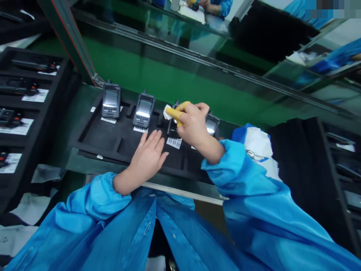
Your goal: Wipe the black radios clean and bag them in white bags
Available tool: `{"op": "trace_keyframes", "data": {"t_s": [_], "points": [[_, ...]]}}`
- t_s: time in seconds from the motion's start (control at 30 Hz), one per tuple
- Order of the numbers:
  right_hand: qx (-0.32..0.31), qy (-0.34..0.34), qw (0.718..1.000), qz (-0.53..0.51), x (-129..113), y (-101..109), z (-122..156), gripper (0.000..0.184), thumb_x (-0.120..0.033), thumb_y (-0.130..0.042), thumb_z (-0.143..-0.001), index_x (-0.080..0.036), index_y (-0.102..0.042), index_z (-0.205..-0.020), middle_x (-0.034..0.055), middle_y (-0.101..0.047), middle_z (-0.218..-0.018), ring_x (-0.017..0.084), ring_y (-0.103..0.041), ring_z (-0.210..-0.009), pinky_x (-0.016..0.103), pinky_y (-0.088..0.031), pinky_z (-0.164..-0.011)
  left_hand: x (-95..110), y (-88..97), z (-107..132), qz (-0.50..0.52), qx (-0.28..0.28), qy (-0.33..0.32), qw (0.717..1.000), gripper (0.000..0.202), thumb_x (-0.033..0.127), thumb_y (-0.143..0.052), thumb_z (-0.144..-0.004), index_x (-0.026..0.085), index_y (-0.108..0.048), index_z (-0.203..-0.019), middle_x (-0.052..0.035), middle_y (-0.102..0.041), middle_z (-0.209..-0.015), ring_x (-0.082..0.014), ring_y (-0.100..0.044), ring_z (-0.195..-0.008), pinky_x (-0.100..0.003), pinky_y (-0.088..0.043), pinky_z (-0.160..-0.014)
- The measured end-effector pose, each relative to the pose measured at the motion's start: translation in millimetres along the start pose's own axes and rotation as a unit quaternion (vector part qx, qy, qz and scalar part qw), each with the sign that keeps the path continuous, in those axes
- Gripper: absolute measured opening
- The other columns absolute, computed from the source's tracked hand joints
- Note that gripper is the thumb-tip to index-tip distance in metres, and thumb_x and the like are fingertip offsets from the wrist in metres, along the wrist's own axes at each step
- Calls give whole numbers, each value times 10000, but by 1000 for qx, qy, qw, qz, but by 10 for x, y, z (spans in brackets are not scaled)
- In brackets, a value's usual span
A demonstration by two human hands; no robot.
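Observation:
A black foam tray (101, 135) lies in front of me with handheld devices standing in its slots. One device (111, 101) stands at the far left, a second (143, 110) beside it, and another (212, 124) at the right. My left hand (149, 155) rests flat on the tray, fingers stretched out. My right hand (192, 124), with yellow finger cots, is closed on a small white cloth (167, 112) and presses it against a device that it mostly hides. White labels (174, 142) lie on the tray.
A green conveyor belt (158, 79) runs behind the tray. Black racks (19, 113) holding more devices and labels stand at the left, and another rack (341, 158) at the right. A blue and white bundle (255, 141) lies right of the tray. Other people in blue work across the belt.

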State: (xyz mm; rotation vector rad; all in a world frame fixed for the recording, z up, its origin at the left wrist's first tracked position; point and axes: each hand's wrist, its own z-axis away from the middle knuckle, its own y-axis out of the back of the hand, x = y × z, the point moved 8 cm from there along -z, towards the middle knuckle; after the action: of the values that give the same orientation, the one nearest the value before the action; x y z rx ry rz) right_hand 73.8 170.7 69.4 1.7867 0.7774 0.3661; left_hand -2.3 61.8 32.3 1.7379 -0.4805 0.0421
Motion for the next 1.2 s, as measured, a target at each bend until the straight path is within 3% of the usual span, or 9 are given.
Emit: {"op": "trace_keyframes", "data": {"t_s": [0.17, 0.27, 0.53, 0.63, 0.8, 0.93, 1.07, 1.13, 1.2], "points": [[-29, 0, 1000, 7, -298, -323, -693, 373, -105, -347, -900, -208, -703, -942, 77, -594, -1039, 241, -468, -992, 463, -214, -893, -471, 106, 83, -36, -19, 72, 997, 460, 284, -450, -952, 22, -550, -1316, -230, -492, -1436, -350, -438, -1370, -588, -300, -1147], [-48, -2, 999, 21, -365, -502, -823, 388, -105, -326, -916, -197, -702, -908, 87, -600, -1052, 254, -456, -1016, 466, -208, -900, -572, 80, 82, -32, -36, 79, 996, 484, 284, -455, -949, 15, -524, -1345, -227, -451, -1467, -349, -407, -1391, -581, -290, -1156], [-146, 151, 977, 45, -806, -690, -298, 366, -175, -360, -966, -228, -721, -935, 52, -642, -968, 197, -448, -935, 430, -180, -918, -563, 5, 99, 6, -35, 75, 997, 504, 258, -456, -933, -4, -500, -1361, -239, -481, -1444, -339, -405, -1394, -537, -301, -1168], [-126, 127, 981, 69, -722, -660, -502, 380, -170, -343, -973, -242, -716, -965, 54, -641, -1009, 210, -456, -975, 453, -173, -943, -569, 6, 114, 15, -19, 69, 997, 491, 256, -449, -935, -10, -519, -1342, -253, -440, -1468, -354, -388, -1402, -552, -308, -1162], [-63, 36, 995, 75, -365, -598, -841, 457, -129, -269, -966, -245, -710, -990, 65, -627, -1043, 227, -474, -1004, 494, -168, -962, -549, 24, 110, 4, -11, 55, 998, 485, 263, -453, -933, -31, -545, -1309, -265, -440, -1459, -367, -417, -1380, -553, -335, -1148], [-52, -15, 996, 64, -261, -624, -555, 426, -83, -327, -907, -230, -720, -983, 72, -633, -1012, 228, -481, -975, 473, -209, -909, -541, 34, 100, -2, -19, 55, 998, 488, 259, -462, -932, -36, -541, -1312, -262, -452, -1452, -368, -418, -1378, -542, -353, -1138], [-97, 36, 993, 54, -460, -695, -107, 384, -87, -417, -874, -252, -720, -1044, 57, -652, -1011, 207, -493, -952, 437, -217, -880, -537, 17, 104, 8, -28, 51, 998, 501, 268, -451, -937, -33, -523, -1331, -259, -448, -1455, -366, -413, -1381, -540, -352, -1139], [-118, 70, 990, 44, -538, -698, -45, 380, -93, -432, -877, -276, -724, -1036, 40, -661, -1028, 195, -491, -958, 428, -207, -888, -541, 8, 112, 14, -27, 54, 998, 498, 270, -447, -939, -27, -522, -1332, -257, -438, -1463, -361, -407, -1387, -545, -341, -1146], [-109, 65, 991, 36, -493, -648, -169, 390, -96, -418, -885, -298, -728, -1008, 26, -663, -1045, 197, -483, -979, 435, -193, -904, -547, 5, 119, 18, -23, 59, 998, 491, 265, -444, -939, -23, -525, -1330, -257, -426, -1472, -357, -398, -1394, -549, -329, -1153]]}}
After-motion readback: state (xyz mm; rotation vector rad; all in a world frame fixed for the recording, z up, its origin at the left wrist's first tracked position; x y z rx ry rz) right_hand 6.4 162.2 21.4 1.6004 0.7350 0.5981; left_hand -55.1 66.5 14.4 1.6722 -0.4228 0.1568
